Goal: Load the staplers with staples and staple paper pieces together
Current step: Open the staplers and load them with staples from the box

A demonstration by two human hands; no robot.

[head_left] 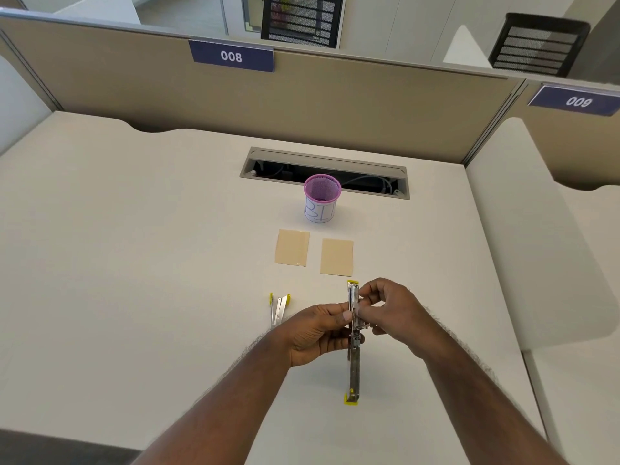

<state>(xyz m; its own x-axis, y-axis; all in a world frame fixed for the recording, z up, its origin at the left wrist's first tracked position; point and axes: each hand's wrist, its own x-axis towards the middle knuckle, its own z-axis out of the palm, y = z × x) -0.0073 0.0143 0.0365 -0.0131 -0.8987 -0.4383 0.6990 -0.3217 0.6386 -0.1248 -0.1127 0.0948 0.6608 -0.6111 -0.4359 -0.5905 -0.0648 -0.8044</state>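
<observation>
A metal stapler with yellow ends (pixel 353 370) is swung fully open into one long strip above the desk. My left hand (pixel 318 333) grips it at its hinge. My right hand (pixel 385 310) pinches at the upper half near the staple channel; whether it holds staples is hidden by the fingers. A second stapler with yellow tips (pixel 279 308) lies partly open on the desk left of my hands. Two tan paper pieces lie side by side beyond them, one on the left (pixel 292 247) and one on the right (pixel 336 257).
A pink mesh cup with a white label (pixel 321 203) stands behind the papers. Behind it is an open cable slot (pixel 323 171) in the desk. A beige partition (pixel 302 95) marked 008 closes off the back, and a divider (pixel 523 229) stands at the right.
</observation>
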